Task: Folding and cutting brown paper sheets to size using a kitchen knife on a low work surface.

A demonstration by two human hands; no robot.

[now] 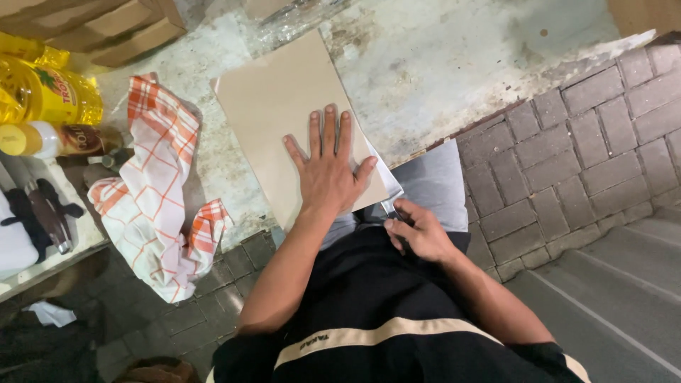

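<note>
Left hand [328, 170] flat at frame centre, fingers spread, palm down; right hand [418, 230] just lower right, fingers loosely curled.

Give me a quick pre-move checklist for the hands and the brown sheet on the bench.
1. Left hand flat on the brown paper sheet, fingers spread: ok.
2. Sheet lying flat on the worn concrete bench: ok.
3. Sheet's near corner overhangs the bench edge: not ok.
4. Right hand at the near edge by the lap; whether it holds anything: cannot tell.
5. Orange checked cloth beside the sheet, not touching: ok.
6. Yellow oil bottles standing well off to one side: ok.
</note>
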